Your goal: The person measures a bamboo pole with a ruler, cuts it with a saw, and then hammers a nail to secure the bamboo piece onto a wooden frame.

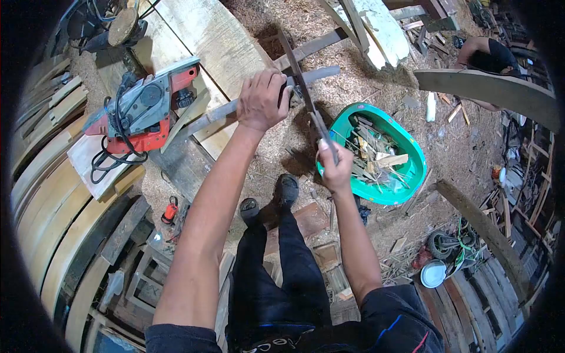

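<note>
My left hand (263, 101) is closed over a long greyish strip of wood (220, 113), pressing it at the edge of the plank bench (203, 36). The strip's far end sticks out past the bench edge, to the right of my fingers. In my right hand (335, 167) is what looks like a handsaw (299, 73), gripped by its handle with my thumb along the top. Its long dark blade points up and away, crossing the strip just right of my left hand. The teeth cannot be made out, nor whether the blade touches the wood.
A red and grey power tool (147, 109) with a coiled cord rests left of my arm. Right of my feet, a green tub (415, 153) holds wood scraps. Curved planks (494, 88) stand at the right, near another person's arm (472, 50). Sawdust covers the floor.
</note>
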A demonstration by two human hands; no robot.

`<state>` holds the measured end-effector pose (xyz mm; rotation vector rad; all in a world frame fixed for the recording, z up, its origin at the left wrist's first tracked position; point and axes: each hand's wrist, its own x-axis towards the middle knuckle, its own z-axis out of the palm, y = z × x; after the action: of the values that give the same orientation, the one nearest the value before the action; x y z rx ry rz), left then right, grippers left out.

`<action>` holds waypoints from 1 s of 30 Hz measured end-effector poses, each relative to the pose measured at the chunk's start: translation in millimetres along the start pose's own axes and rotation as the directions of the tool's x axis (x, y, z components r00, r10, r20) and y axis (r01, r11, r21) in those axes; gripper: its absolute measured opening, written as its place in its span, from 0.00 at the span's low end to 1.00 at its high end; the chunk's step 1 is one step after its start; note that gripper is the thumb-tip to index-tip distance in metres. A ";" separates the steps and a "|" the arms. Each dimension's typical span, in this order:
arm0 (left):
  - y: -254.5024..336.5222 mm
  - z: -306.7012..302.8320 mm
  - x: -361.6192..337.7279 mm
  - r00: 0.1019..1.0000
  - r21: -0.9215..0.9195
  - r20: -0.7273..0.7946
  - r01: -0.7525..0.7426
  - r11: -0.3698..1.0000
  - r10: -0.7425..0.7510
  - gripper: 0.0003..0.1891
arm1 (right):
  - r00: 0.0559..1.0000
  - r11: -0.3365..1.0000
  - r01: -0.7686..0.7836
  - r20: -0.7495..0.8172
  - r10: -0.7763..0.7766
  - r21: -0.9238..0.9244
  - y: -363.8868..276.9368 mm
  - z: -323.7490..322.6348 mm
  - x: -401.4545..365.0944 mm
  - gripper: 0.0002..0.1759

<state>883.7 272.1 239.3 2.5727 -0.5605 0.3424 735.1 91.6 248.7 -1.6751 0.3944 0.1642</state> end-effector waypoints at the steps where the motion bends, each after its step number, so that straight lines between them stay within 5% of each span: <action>1: 0.7 -0.5 -2.2 1.000 -0.004 0.006 0.003 1.000 -0.003 0.11 | 1.000 1.000 0.010 -0.021 -0.011 -0.010 -1.8 -4.9 5.3 0.21; 7: 3.1 -2.4 -1.6 1.000 0.023 -0.001 0.012 1.000 -0.012 0.11 | 0.999 1.000 -0.015 0.031 0.014 0.023 -23.7 -8.6 6.6 0.20; 12: 3.3 0.1 -5.1 1.000 0.062 0.002 0.014 0.998 -0.015 0.13 | 0.979 0.995 0.038 -0.204 -0.017 0.097 -46.1 -0.9 -21.8 0.20; 15: 6.3 -6.3 -5.3 0.999 0.032 0.032 -0.035 0.999 0.034 0.12 | 0.933 0.979 0.113 -0.319 -0.163 -0.171 -68.8 -15.9 -38.4 0.20; 20: 28.0 -50.0 -10.8 0.980 -0.111 0.144 -0.120 0.987 0.135 0.10 | 0.890 0.953 0.127 -0.394 -0.232 -0.274 -91.4 -38.5 -68.3 0.18; 22: 51.9 -73.3 -12.3 0.974 -0.211 0.065 -0.199 0.957 0.217 0.11 | 0.823 0.958 0.171 -0.502 -0.267 -0.229 -108.1 -41.7 -77.4 0.18; 24: 84.4 -105.7 -17.6 0.968 -0.309 0.169 -0.126 0.943 0.185 0.09 | 0.795 0.977 0.104 -0.575 -0.193 -0.184 -120.7 -47.9 -91.6 0.19; 26: 112.6 -130.2 -25.0 0.938 -0.366 0.285 -0.085 0.927 0.198 0.09 | 0.719 0.970 0.224 -0.657 -0.228 -0.091 -121.4 -49.1 -98.8 0.19; 30: 160.7 -164.4 -46.2 0.849 -0.405 0.352 -0.242 0.882 0.395 0.09 | 0.701 0.962 0.171 -0.712 0.032 0.212 -146.0 -57.0 -143.5 0.12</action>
<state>748.8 241.4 428.5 2.1983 -1.1166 -0.2134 646.0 73.1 440.7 -1.4257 0.8934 -0.6085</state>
